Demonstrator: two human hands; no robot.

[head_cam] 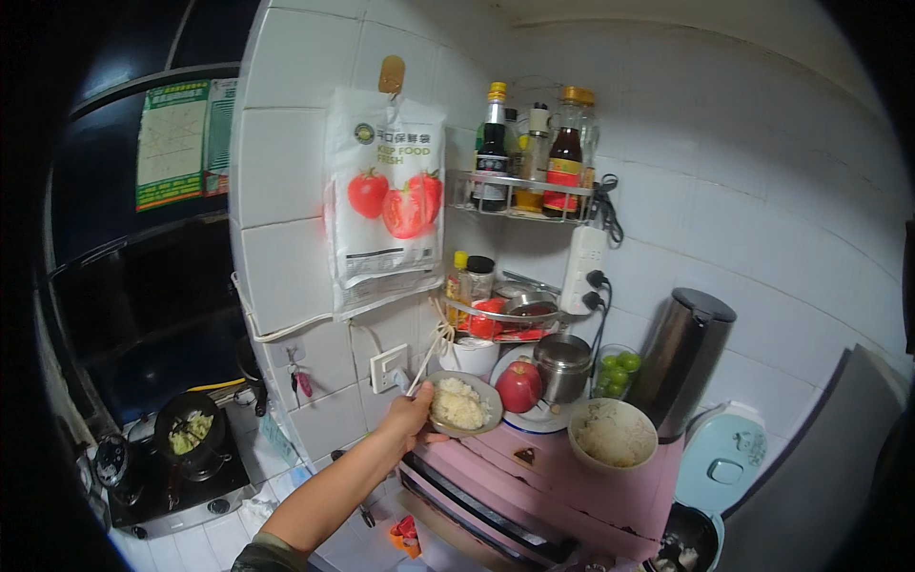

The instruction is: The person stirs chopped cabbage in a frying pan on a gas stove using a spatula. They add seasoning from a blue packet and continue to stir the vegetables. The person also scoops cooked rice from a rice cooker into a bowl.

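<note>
My left hand grips the left rim of a bowl of rice, at the left end of the pink toaster oven's top. A second bowl of rice stands on the oven further right. Between them and behind, a white plate holds a red apple beside a round metal container. A glass of green fruit stands behind the second bowl. My right hand is out of view.
A tall dark kettle stands at the oven's back right. An open light-blue rice cooker is lower right. At left, a wok with greens sits on a gas stove. Corner racks hold bottles; a power strip hangs beside them.
</note>
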